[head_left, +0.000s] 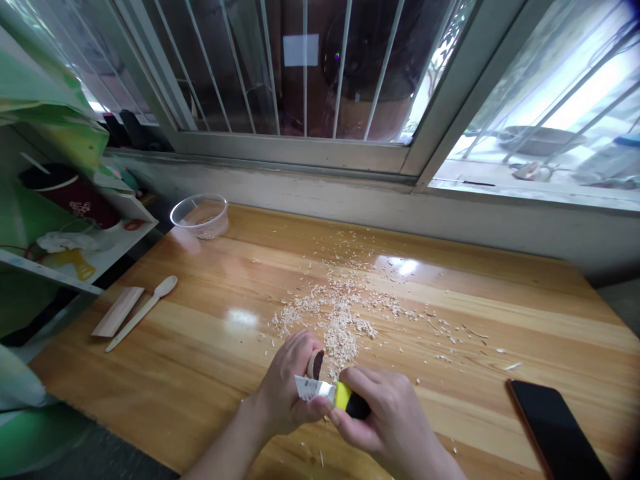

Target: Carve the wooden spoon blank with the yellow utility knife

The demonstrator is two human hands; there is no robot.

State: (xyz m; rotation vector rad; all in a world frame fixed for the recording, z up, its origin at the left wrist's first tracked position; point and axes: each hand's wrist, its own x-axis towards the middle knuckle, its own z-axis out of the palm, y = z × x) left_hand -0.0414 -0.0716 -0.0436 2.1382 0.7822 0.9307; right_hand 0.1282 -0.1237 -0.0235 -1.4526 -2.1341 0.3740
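My left hand (285,383) is closed around a small piece of wood (315,364) with a pale rim and a dark face; most of it is hidden by the fingers. Gripped in my right hand (387,413) is a utility knife (343,396) with a yellow and black handle. Its wide silvery blade points left, just below the piece of wood, and my left thumb lies against the blade end. Whether the edge touches the wood I cannot tell. Pale wood shavings (343,327) lie in a heap right beyond both hands.
On the wooden table (210,393) a pale spoon (143,317) lies at left beside a flat wooden strip (119,312). A clear plastic bowl (203,217) stands at the back left corner. A phone (557,427) lies at right. Behind runs a barred window (300,150).
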